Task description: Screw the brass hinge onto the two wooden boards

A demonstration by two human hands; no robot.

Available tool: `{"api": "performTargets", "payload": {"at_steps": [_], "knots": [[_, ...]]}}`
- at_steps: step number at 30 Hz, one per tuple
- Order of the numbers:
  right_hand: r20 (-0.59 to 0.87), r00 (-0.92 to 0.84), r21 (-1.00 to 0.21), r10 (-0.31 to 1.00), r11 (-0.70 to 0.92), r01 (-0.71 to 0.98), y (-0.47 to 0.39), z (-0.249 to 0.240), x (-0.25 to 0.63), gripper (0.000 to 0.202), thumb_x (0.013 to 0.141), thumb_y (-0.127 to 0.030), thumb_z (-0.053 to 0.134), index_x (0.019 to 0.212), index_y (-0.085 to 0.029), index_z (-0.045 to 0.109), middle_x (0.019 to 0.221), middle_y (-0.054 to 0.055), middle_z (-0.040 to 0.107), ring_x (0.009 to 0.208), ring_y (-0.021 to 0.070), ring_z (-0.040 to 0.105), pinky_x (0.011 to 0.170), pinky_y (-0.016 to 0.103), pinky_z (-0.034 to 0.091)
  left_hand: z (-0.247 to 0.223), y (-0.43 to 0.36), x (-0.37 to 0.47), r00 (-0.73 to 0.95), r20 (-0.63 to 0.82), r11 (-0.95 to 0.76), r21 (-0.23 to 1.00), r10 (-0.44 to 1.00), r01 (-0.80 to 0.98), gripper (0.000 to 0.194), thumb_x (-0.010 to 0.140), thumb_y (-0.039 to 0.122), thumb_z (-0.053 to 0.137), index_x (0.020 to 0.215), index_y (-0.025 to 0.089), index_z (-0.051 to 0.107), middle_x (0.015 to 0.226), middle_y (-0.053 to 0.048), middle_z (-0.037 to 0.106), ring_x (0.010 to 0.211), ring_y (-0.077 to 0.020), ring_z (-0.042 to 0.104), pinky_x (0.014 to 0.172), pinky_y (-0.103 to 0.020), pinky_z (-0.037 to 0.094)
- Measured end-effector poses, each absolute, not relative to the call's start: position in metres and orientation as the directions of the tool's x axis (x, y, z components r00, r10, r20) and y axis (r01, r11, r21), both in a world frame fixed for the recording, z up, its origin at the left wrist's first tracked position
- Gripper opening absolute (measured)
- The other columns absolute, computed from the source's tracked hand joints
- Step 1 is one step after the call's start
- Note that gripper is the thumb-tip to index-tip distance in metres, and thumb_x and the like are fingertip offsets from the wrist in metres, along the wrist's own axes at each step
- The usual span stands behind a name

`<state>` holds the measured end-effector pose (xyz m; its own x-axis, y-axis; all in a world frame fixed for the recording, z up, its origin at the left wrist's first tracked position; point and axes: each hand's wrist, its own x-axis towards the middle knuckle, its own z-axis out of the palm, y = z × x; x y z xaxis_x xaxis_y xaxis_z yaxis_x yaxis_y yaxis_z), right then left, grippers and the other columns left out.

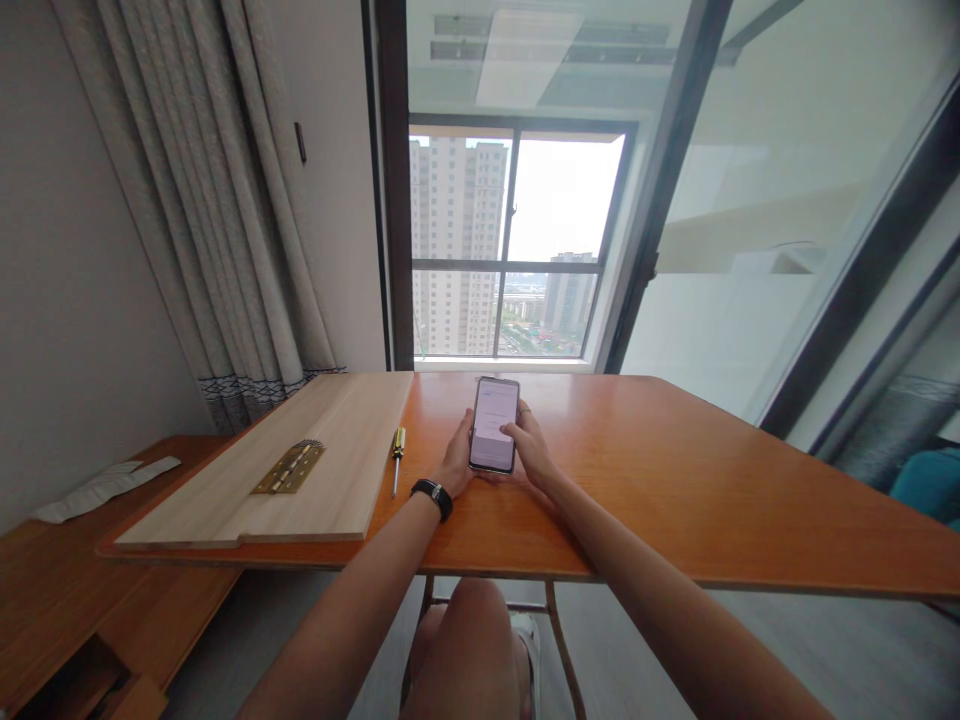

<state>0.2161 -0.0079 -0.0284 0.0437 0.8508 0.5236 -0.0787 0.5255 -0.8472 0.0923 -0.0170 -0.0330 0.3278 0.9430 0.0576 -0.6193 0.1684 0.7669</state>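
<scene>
A smartphone [494, 420] with a lit, pale screen is held upright over the table, between my two hands. My left hand [457, 452] is closed around its left edge, and a black band circles that wrist. On the other side, my right hand [534, 447] grips the right edge, its thumb lying over the screen. Left of my hands, a screwdriver [398, 455] with a yellow and black handle lies beside a pale wooden board [345, 420]. A brass hinge [289, 470] rests on that board, with a small pile of screws [309, 444] at its far end.
The orange-brown wooden table [675, 470] reaches far to the right. A lower wooden surface [45, 570] with a white strip [109, 488] on it stands at the left. Behind the table are a grey curtain [217, 200] and a dark-framed glass door [630, 300].
</scene>
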Motion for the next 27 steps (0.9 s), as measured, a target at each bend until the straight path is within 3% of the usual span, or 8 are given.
{"api": "performTargets", "payload": {"at_steps": [12, 21, 27], "knots": [[0.51, 0.054, -0.852, 0.858, 0.513, -0.107, -0.0108, -0.0264, 0.2159, 0.048, 0.065, -0.021, 0.058, 0.113, -0.024, 0.057, 0.109, 0.004, 0.069, 0.102, 0.0278, 0.061, 0.082, 0.039, 0.051, -0.0359, -0.0174, 0.0912, 0.324, 0.059, 0.155, 0.789, 0.944, -0.594, 0.059, 0.094, 0.059, 0.044, 0.123, 0.012, 0.064, 0.101, -0.015, 0.074, 0.084, -0.0253, 0.071, 0.066, -0.032, 0.057], [0.516, 0.075, -0.845, 0.853, 0.522, -0.12, -0.0136, -0.0243, 0.2142, 0.049, 0.066, -0.024, 0.06, 0.114, -0.023, 0.059, 0.11, 0.005, 0.068, 0.102, 0.0273, 0.061, 0.087, 0.041, 0.05, -0.0359, -0.0164, 0.0933, 0.271, 0.09, 0.098, 0.786, 0.958, -0.611, 0.055, 0.096, 0.054, 0.044, 0.123, 0.01, 0.063, 0.103, -0.014, 0.074, 0.087, -0.0231, 0.071, 0.073, -0.03, 0.057], [0.508, 0.129, -0.846, 0.852, 0.522, -0.114, -0.0123, -0.0244, 0.2158, 0.035, 0.073, -0.033, 0.059, 0.106, -0.022, 0.059, 0.102, 0.005, 0.069, 0.096, 0.0259, 0.062, 0.086, 0.04, 0.05, -0.0339, -0.0223, 0.0934, 0.281, 0.093, 0.094, 0.805, 0.955, -0.585, 0.055, 0.093, 0.054, 0.05, 0.128, 0.013, 0.061, 0.104, -0.014, 0.073, 0.085, -0.023, 0.071, 0.07, -0.031, 0.059]]}}
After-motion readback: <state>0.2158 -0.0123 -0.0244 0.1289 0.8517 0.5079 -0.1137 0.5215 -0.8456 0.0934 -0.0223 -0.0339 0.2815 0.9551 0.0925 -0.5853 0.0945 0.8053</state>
